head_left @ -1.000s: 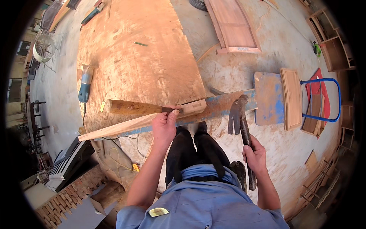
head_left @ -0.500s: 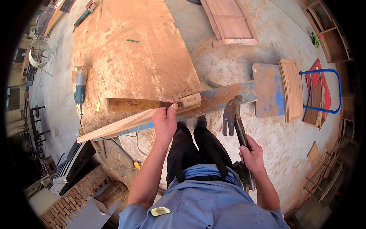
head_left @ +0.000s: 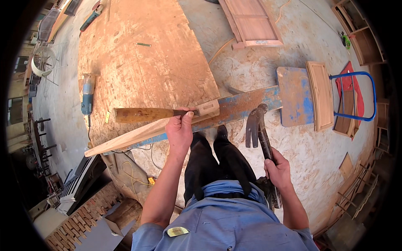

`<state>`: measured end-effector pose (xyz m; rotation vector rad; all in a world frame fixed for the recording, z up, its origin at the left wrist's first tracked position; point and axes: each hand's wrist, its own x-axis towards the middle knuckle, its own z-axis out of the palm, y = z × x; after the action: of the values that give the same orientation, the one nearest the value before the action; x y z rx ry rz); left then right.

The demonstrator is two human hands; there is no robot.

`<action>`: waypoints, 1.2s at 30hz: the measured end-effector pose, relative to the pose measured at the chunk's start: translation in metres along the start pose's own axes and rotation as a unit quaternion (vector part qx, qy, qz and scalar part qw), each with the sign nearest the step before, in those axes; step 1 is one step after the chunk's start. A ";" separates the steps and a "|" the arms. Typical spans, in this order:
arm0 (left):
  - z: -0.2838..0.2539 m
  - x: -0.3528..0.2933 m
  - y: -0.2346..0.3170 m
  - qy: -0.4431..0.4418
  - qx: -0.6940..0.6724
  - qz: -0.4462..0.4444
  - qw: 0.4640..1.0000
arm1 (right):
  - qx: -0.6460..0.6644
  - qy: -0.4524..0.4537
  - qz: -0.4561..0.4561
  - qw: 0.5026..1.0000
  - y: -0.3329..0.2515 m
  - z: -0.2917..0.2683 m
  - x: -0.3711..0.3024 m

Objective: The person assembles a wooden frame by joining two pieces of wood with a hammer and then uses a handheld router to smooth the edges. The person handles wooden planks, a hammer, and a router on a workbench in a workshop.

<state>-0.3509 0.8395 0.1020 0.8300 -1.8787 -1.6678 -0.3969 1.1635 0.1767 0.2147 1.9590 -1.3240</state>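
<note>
My left hand [head_left: 180, 130] is closed around the metal shank of a chisel [head_left: 144, 115], whose thick wooden handle points left. The chisel lies over a long tapered piece of wood [head_left: 125, 142], near the end with a rectangular slot cut in it. Under that piece runs a blue, worn bench beam [head_left: 247, 104]. In my right hand [head_left: 278, 171] a claw hammer [head_left: 264, 142] is gripped by its dark handle. Its head is up, apart from the chisel, with the claws pointing toward me. The chisel's tip is hard to make out beside the slot.
A plywood tabletop [head_left: 146, 71] bears a blue power tool [head_left: 87, 94], an angle grinder [head_left: 92, 16] and a short green pencil-like stick [head_left: 143, 44]. A wooden panel [head_left: 253, 25] lies beyond. At right stand a blue-handled trolley [head_left: 372, 96] and a wooden drawer front [head_left: 320, 96]. Cables trail at lower left.
My left hand and the chisel have shifted very slightly left. The hammer stays almost where it was in my right hand.
</note>
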 end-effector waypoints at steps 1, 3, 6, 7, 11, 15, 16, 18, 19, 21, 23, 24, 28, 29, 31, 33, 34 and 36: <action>0.000 0.000 0.000 -0.001 0.001 -0.001 1.000 | -0.002 0.000 -0.003 1.000 0.001 0.000 0.000; 0.000 0.000 0.000 -0.002 0.002 -0.001 1.000 | -0.001 -0.001 0.003 1.000 0.002 -0.001 0.000; 0.000 0.000 -0.001 -0.002 0.000 0.000 1.000 | -0.008 -0.010 -0.009 1.000 0.005 -0.001 0.000; 0.000 0.000 -0.002 -0.002 -0.001 0.002 1.000 | -0.011 -0.014 -0.017 1.000 0.006 -0.001 0.001; 0.001 0.000 -0.001 -0.003 -0.002 0.008 1.000 | -0.013 -0.012 -0.013 1.000 0.006 0.000 0.001; 0.001 -0.001 -0.002 -0.001 -0.008 0.009 1.000 | -0.005 -0.009 0.000 1.000 0.005 -0.001 0.000; 0.001 0.000 -0.002 -0.002 -0.009 0.006 1.000 | 0.000 -0.006 0.008 1.000 0.004 -0.001 0.000; 0.001 0.000 -0.003 -0.002 -0.011 0.004 1.000 | 0.001 -0.007 0.009 1.000 0.004 -0.001 0.001; 0.001 0.000 -0.004 -0.001 -0.012 0.004 1.000 | 0.001 -0.008 0.010 1.000 0.004 -0.001 0.001; 0.001 0.000 -0.003 0.000 -0.012 0.004 1.000 | 0.000 -0.008 0.010 1.000 0.003 -0.001 0.002; 0.003 0.000 0.000 0.000 -0.009 0.002 1.000 | 0.000 -0.009 0.009 1.000 0.002 -0.001 0.003; 0.003 0.000 0.001 0.000 -0.006 0.002 1.000 | 0.000 -0.010 0.007 1.000 0.001 -0.001 0.003; 0.001 -0.001 0.001 -0.005 0.008 0.005 1.000 | -0.004 -0.009 0.005 1.000 -0.002 -0.002 0.005; 0.001 -0.001 0.001 -0.009 0.013 0.007 1.000 | -0.011 -0.010 0.001 1.000 -0.003 -0.002 0.006; 0.001 0.000 0.001 -0.011 0.016 0.022 1.000 | -0.025 -0.012 -0.008 1.000 -0.007 -0.003 0.008; 0.001 -0.001 0.002 -0.011 0.025 0.033 0.999 | -0.031 -0.022 -0.016 0.999 -0.016 -0.003 0.011; 0.001 -0.001 0.002 -0.010 0.033 0.035 0.999 | -0.034 -0.027 -0.020 0.999 -0.022 -0.003 0.012; 0.002 0.000 0.004 -0.010 0.051 0.041 0.998 | -0.053 -0.028 -0.028 0.998 -0.032 -0.004 0.015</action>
<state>-0.3523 0.8411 0.1055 0.7676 -1.9983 -1.5459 -0.4258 1.1481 0.1913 0.0700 1.9940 -1.2442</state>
